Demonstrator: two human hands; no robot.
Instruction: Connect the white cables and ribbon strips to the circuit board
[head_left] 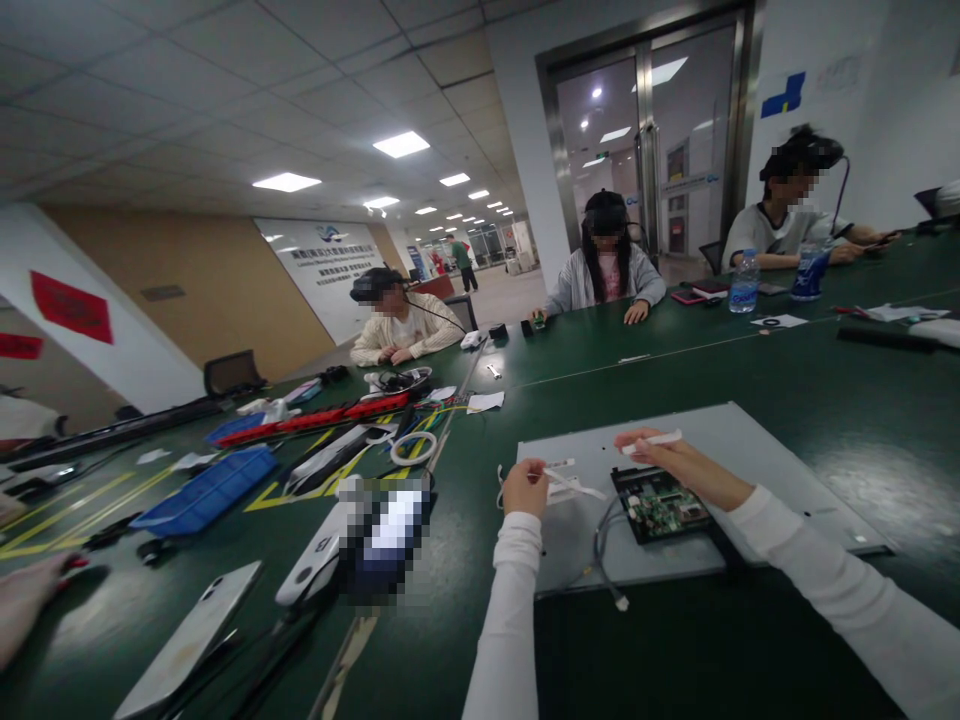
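My left hand (526, 487) is closed in a pinch over the left part of a grey metal panel (772, 470). A thin white strip (581, 486) runs rightward from its fingers; whether it is tape or a flat cable I cannot tell. My right hand (660, 452) is raised above the panel, its fingers closed around a small white piece (664, 439). Below that hand a green circuit board (667, 505) in a black frame lies on the panel. A grey cable (600, 540) with a white connector hangs over the panel's front edge.
To the left are a white power bank (319, 555), a lit phone (394, 530), a white phone (191, 640) and a blue tray (206, 490). Cables and a red power strip (322, 418) lie further back. Several people sit around the green table (480, 560); another person's hand (34, 600) reaches in from the left.
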